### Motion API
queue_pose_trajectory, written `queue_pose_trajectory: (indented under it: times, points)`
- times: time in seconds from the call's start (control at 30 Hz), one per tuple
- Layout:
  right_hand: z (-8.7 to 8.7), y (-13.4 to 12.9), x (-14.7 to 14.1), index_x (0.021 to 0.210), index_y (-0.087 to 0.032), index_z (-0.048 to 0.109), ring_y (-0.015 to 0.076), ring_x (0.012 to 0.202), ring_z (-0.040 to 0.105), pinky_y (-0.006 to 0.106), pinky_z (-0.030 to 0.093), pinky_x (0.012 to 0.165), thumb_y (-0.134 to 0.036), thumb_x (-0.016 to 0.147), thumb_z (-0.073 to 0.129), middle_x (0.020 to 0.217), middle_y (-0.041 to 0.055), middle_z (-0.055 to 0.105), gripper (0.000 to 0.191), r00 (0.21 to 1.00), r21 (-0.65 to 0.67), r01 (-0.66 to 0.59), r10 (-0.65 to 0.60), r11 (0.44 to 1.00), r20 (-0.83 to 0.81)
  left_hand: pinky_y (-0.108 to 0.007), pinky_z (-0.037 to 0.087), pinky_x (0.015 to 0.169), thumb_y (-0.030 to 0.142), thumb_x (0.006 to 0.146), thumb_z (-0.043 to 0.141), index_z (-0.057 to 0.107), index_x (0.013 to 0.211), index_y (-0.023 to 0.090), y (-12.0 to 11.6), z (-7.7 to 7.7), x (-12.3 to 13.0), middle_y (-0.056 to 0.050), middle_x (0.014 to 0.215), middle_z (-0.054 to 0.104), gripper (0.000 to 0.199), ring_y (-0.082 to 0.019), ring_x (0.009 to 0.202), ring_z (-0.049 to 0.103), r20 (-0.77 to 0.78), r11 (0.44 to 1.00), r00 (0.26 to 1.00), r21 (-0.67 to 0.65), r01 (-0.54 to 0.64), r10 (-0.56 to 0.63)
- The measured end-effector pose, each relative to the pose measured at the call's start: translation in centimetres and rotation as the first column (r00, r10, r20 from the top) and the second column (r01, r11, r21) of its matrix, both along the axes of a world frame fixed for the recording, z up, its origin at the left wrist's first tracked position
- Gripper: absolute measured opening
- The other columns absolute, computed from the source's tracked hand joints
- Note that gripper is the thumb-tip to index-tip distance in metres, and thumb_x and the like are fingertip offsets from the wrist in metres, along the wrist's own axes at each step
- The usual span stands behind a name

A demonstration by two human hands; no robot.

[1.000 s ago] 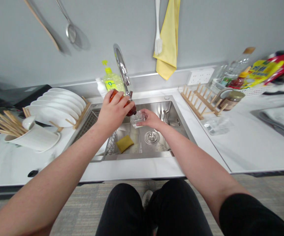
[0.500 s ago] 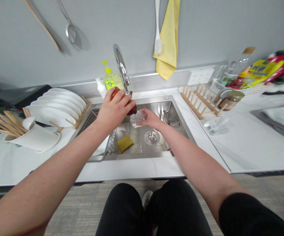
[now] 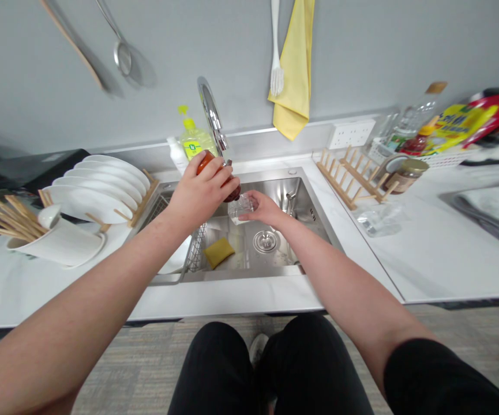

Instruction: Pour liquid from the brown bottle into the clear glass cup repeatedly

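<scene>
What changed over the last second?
The left hand has tipped the bottle a little steeper, raising its base while its cap stays down by the glass. Nothing was taken or let go. The right hand still holds the glass in about the same place, and the sponge hasn't moved.

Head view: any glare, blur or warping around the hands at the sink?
Head view: the steel sink shows soft reflections and mild glare on its floor. Head view: the left hand on the orange bottle and the right hand on the clear glass look fairly sharp. Head view: the wide lens bows the counter edge and enlarges the left forearm.
</scene>
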State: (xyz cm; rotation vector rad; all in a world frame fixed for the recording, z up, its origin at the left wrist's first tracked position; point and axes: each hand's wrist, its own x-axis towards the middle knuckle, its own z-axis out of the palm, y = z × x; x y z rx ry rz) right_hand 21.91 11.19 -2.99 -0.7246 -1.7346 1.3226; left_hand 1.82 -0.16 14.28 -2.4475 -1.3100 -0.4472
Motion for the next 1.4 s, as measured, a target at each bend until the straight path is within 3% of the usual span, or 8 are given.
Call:
queue_pose_trajectory:
  times: [0.27,0.43,0.6,1.1,1.4]
  points:
    - [-0.02,-0.08,-0.02,0.12,-0.028,0.071,0.0266,0.109,0.076,0.046,0.065,0.104,-0.036,0.062,0.108,0.117,0.003,0.081,0.069,1.0,0.002,-0.019,0.019,1.0,-0.019,-0.064,0.015,0.146,0.019,0.113,0.044,0.074,0.135,0.034,0.12,0.28,-0.07,-0.004,0.149,0.071,0.04,-0.029,0.161,0.047,-0.051,1.0,0.998,0.007,0.031,-0.03]
    - [0.12,-0.11,-0.01,0.119,-0.028,0.071,0.0267,0.109,0.076,0.046,0.063,0.106,-0.035,0.062,0.108,0.116,0.0025,0.081,0.069,0.999,0.0,-0.02,0.02,1.0,-0.028,-0.067,0.016,0.145,0.019,0.113,0.044,0.07,0.143,0.028,0.41,0.42,-0.1,-0.007,0.144,0.073,0.041,-0.029,0.161,0.048,-0.072,0.998,0.995,0.014,0.069,-0.068]
    - [-0.24,0.29,-0.12,0.118,-0.027,0.07,0.0271,0.108,0.076,0.047,0.063,0.105,-0.037,0.06,0.108,0.114,0.0018,0.08,0.07,0.999,0.011,-0.011,0.011,1.0,-0.03,-0.061,0.014,0.146,0.02,0.115,0.038,0.072,0.14,0.027,0.66,0.56,-0.06,-0.009,0.145,0.072,0.043,-0.027,0.16,0.048,-0.127,0.992,0.986,0.052,0.114,-0.107]
    - [-0.13,0.28,-0.09,0.117,-0.026,0.07,0.0268,0.105,0.075,0.05,0.063,0.108,-0.038,0.06,0.11,0.113,0.0016,0.079,0.071,0.998,0.013,-0.024,0.025,1.0,-0.054,-0.067,0.008,0.146,0.023,0.115,0.044,0.07,0.135,0.024,0.8,0.83,0.2,-0.009,0.146,0.071,0.033,-0.027,0.165,0.045,0.047,0.99,0.994,-0.095,0.1,-0.096]
    - [-0.11,0.24,-0.12,0.119,-0.027,0.069,0.0277,0.109,0.076,0.053,0.063,0.11,-0.036,0.06,0.11,0.115,0.0018,0.08,0.073,0.997,-0.011,-0.041,0.041,0.999,-0.059,-0.062,0.014,0.146,0.016,0.11,0.046,0.075,0.127,0.03,0.82,0.94,0.27,-0.004,0.139,0.071,0.036,-0.027,0.161,0.051,-0.029,0.993,0.993,-0.016,0.118,-0.118]
